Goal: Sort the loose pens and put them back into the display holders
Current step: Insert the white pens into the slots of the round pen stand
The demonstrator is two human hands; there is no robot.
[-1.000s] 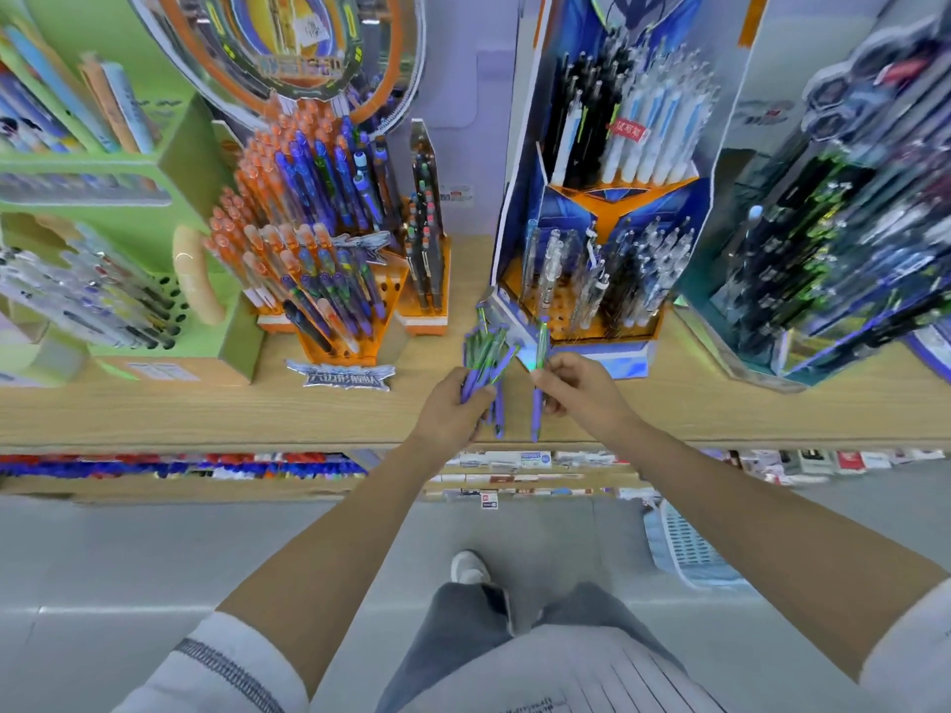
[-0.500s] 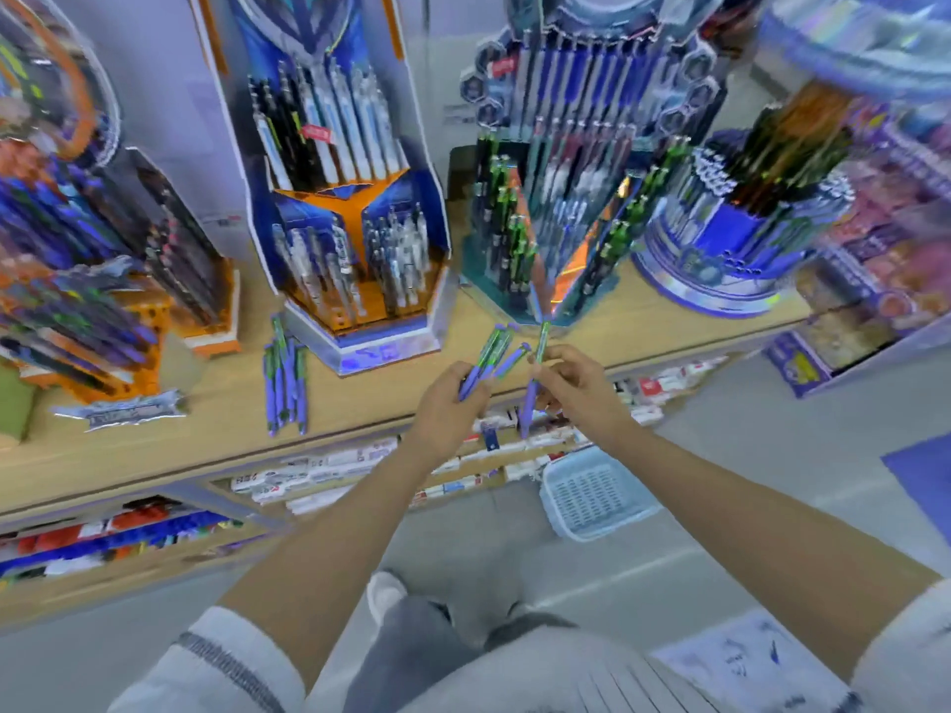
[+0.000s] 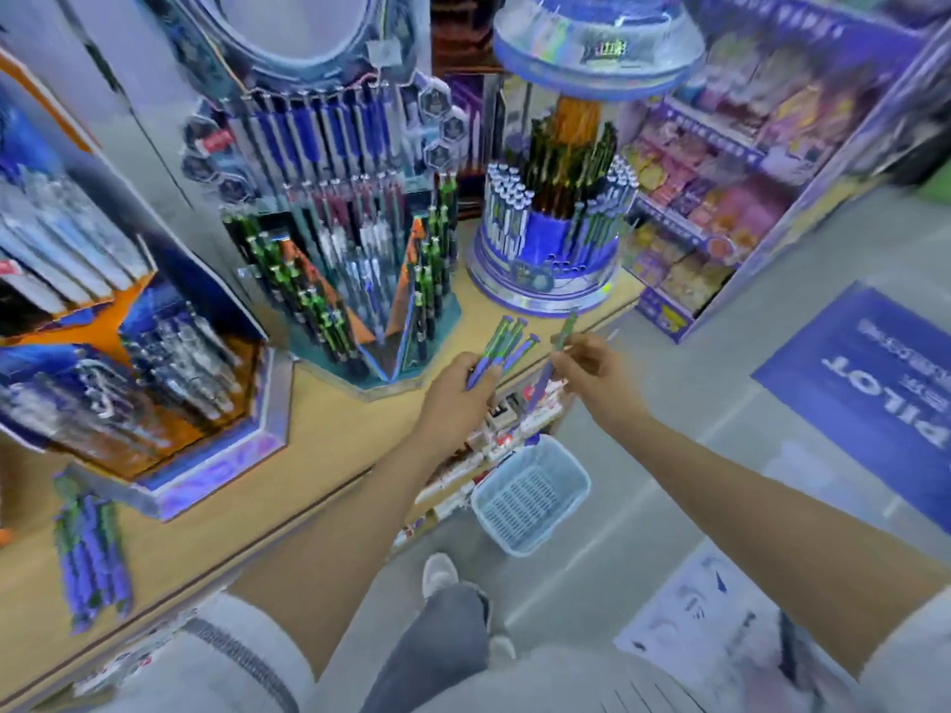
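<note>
**A:** Your left hand (image 3: pixel 453 398) grips a bundle of green-and-purple plastic pens (image 3: pixel 502 347). Your fingers curl round the lower ends, and the pens fan upward over the front edge of the wooden counter (image 3: pixel 334 445).

**B:** Your right hand (image 3: pixel 592 367) pinches a single green-and-purple pen (image 3: pixel 561 342), tilted with the green end up, just beside the bundle.

**A:** I'd call this the sorting step: one pen singled out, not yet placed.

**B:** So where does it go? The teal angular display holder (image 3: pixel 360 311) just ahead of you carries rows of green-and-black pens. The round purple tiered holder (image 3: pixel 545 280) stands near it. The blur hides which one matches.

**A:** Your next move calls for choosing a free slot and lining the pen up with it. More loose purple-and-green pens (image 3: pixel 92 553) lie on the counter, well off to your left.
</note>
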